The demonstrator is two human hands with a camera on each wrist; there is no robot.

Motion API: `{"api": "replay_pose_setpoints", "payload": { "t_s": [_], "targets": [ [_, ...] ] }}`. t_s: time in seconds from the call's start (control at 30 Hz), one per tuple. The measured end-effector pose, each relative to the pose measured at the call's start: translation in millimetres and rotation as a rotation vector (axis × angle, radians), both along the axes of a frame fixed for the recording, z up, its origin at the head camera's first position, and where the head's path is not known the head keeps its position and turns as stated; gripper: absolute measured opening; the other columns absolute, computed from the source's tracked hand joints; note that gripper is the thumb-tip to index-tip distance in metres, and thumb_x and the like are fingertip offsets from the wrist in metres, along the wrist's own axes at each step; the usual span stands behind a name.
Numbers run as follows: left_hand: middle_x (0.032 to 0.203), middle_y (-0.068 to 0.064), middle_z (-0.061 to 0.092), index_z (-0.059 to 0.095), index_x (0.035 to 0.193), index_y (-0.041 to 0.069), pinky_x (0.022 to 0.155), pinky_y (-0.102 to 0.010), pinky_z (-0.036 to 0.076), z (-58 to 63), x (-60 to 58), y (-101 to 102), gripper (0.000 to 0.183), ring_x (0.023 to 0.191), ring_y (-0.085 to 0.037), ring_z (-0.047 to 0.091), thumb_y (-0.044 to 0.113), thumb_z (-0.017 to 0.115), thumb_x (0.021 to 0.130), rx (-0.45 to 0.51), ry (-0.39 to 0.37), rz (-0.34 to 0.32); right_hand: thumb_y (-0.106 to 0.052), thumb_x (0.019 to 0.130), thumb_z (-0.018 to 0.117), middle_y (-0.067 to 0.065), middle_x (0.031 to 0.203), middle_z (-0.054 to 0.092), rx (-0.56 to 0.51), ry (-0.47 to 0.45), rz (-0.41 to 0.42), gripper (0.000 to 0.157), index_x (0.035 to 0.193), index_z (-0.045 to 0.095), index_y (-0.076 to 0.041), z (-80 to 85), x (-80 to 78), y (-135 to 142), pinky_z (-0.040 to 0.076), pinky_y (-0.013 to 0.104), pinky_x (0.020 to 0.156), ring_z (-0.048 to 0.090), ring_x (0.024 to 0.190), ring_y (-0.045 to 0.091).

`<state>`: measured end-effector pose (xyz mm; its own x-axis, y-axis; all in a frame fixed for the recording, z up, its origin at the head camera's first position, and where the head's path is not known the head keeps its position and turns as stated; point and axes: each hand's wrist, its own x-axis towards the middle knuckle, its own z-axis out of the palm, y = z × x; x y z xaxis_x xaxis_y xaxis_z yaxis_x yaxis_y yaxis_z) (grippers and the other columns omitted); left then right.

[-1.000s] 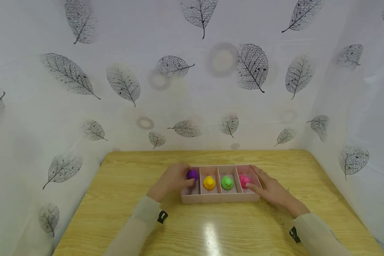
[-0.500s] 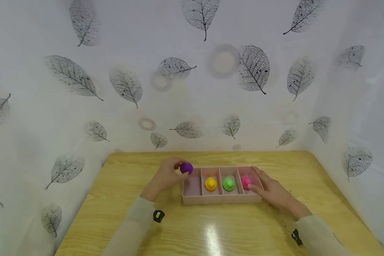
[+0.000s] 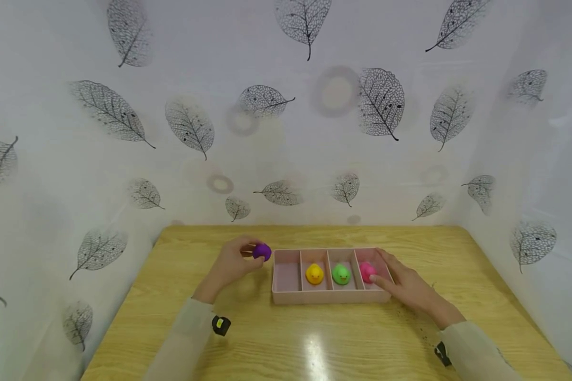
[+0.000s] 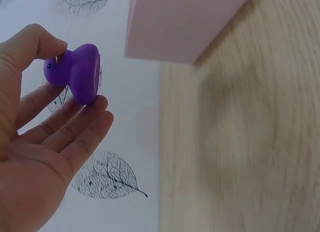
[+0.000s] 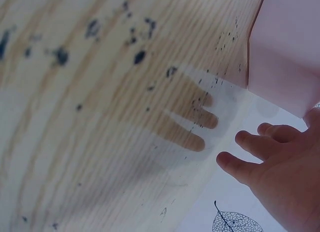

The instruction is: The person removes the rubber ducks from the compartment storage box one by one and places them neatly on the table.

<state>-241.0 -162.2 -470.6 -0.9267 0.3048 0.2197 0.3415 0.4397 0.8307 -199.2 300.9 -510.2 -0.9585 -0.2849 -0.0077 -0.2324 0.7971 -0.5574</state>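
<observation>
In the head view my left hand [image 3: 230, 264] pinches a purple toy duck [image 3: 262, 252] just left of a pink divided box [image 3: 331, 296]. The left wrist view shows the duck [image 4: 85, 74] between thumb and fingertips, one eye visible, above the table. My right hand [image 3: 412, 288] grips the box's right end, thumb over the wall beside a pink toy duck [image 3: 366, 271], which it partly covers. Several fingers [image 5: 240, 167] extend outside the box in the right wrist view. A yellow toy duck [image 3: 314, 274] and a green toy duck [image 3: 341, 274] sit in the two middle compartments; the leftmost holds nothing.
The box stands on a wood-grain table [image 3: 267, 344]. Behind and beside the table hangs a pale curtain [image 3: 286, 148] printed with dark leaves. Dark specks mark the tabletop near the right hand.
My left hand has lifted the purple duck out of the leftmost compartment and carried it left, past the box's edge. The right hand stays on the box.
</observation>
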Motion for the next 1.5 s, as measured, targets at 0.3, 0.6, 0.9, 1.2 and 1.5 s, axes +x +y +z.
{"api": "replay_pose_setpoints", "payload": {
  "t_s": [0.3, 0.6, 0.9, 1.2, 1.5],
  "targets": [
    [0.127, -0.020, 0.072, 0.071, 0.128, 0.003, 0.097, -0.047, 0.062, -11.1, 3.2, -28, 0.040, 0.113, -0.037, 0.072, 0.009, 0.081, 0.090, -0.047, -0.056, 0.063, -0.054, 0.104, 0.057, 0.028, 0.171, 0.026, 0.002, -0.011, -0.008, 0.086, 0.169, 0.019, -0.013, 0.2, 1.3, 1, 0.037, 0.079, 0.111, 0.035, 0.148, 0.060],
    [0.122, -0.022, 0.074, 0.073, 0.123, 0.000, 0.092, -0.044, 0.063, -25.9, 1.7, -45, 0.036, 0.107, -0.036, 0.073, 0.007, 0.082, 0.089, -0.076, -0.072, 0.112, -0.054, 0.104, 0.057, 0.029, 0.170, 0.026, -0.001, -0.018, -0.014, 0.085, 0.169, 0.019, -0.013, 0.4, 1.7, 1, 0.037, 0.079, 0.110, 0.035, 0.148, 0.061],
    [0.125, -0.021, 0.073, 0.072, 0.126, 0.001, 0.095, -0.045, 0.062, -35.8, 1.7, -54, 0.038, 0.110, -0.035, 0.072, 0.011, 0.081, 0.091, -0.124, -0.122, 0.132, -0.054, 0.105, 0.056, 0.028, 0.170, 0.028, -0.009, -0.008, -0.018, 0.084, 0.170, 0.019, -0.017, -2.5, 3.0, 1, 0.037, 0.079, 0.111, 0.037, 0.147, 0.060],
    [0.127, -0.020, 0.073, 0.073, 0.126, 0.001, 0.096, -0.045, 0.062, -45.9, -4.4, -55, 0.038, 0.116, -0.036, 0.070, 0.009, 0.081, 0.090, -0.129, -0.133, 0.112, -0.053, 0.105, 0.056, 0.028, 0.170, 0.027, -0.005, 0.002, -0.009, 0.083, 0.170, 0.019, -0.016, -2.1, 2.9, 0, 0.037, 0.078, 0.111, 0.038, 0.146, 0.060],
    [0.124, -0.022, 0.074, 0.073, 0.125, -0.002, 0.096, -0.046, 0.062, -53.5, -12.1, -48, 0.038, 0.112, -0.035, 0.071, 0.009, 0.082, 0.089, -0.151, -0.138, 0.093, -0.052, 0.105, 0.057, 0.028, 0.170, 0.029, 0.003, 0.008, -0.006, 0.084, 0.169, 0.021, -0.013, 3.2, 2.8, -2, 0.039, 0.077, 0.111, 0.039, 0.146, 0.060]
  ]
}}
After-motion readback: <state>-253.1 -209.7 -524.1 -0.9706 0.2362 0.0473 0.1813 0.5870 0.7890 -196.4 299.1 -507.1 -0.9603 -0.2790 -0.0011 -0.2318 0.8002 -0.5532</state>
